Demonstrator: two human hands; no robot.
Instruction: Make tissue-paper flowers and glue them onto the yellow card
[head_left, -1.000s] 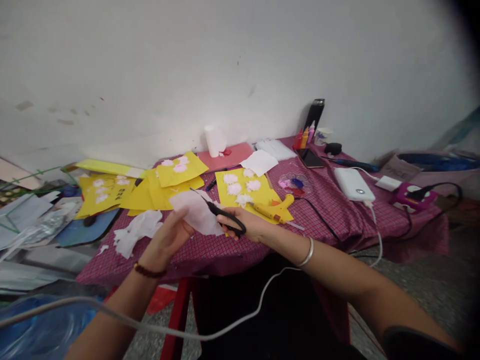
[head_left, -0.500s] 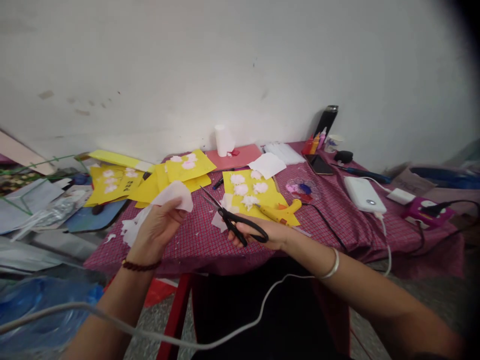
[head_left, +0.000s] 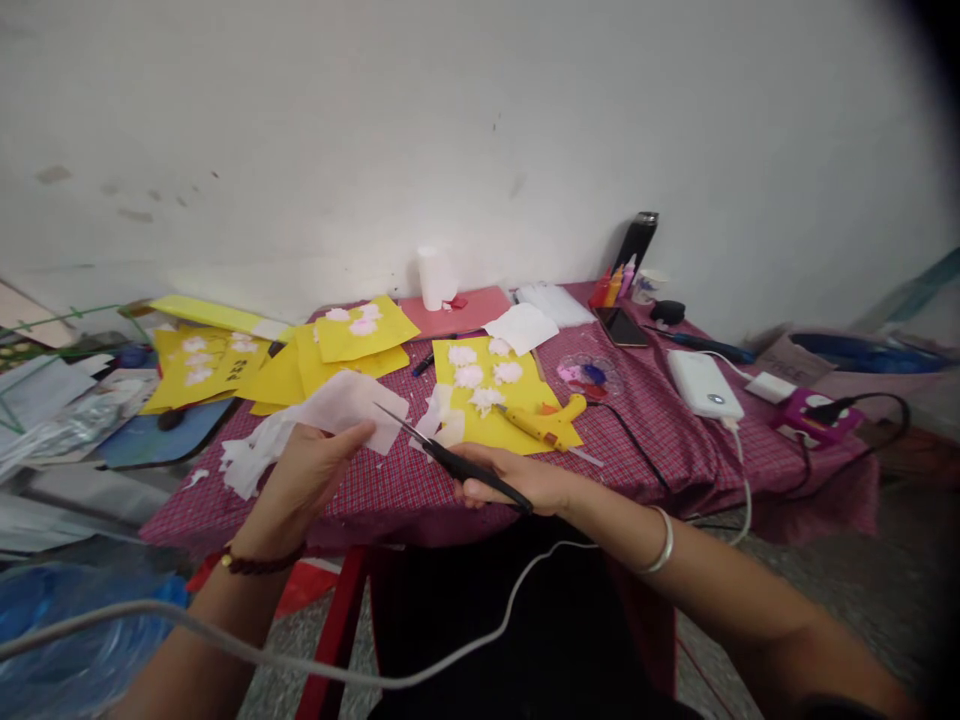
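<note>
Left hand [head_left: 304, 475] pinching thin white paper sheet [head_left: 360, 398] over red-purple checked tabletop [head_left: 405, 495], close to near edge; sheet spreads beyond thumb, toward right hand [head_left: 517, 475]. Right hand grasping black-handled metal scissors [head_left: 450, 459], tips overlapping sheet in view; contact cannot be told. Yellow plastic glue gun [head_left: 536, 425] on yellow paper [head_left: 535, 382], beyond right hand.

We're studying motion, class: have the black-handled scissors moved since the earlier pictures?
Yes. Judged against the yellow sheet under the glue gun, the scissors have shifted lower in the view.
</note>
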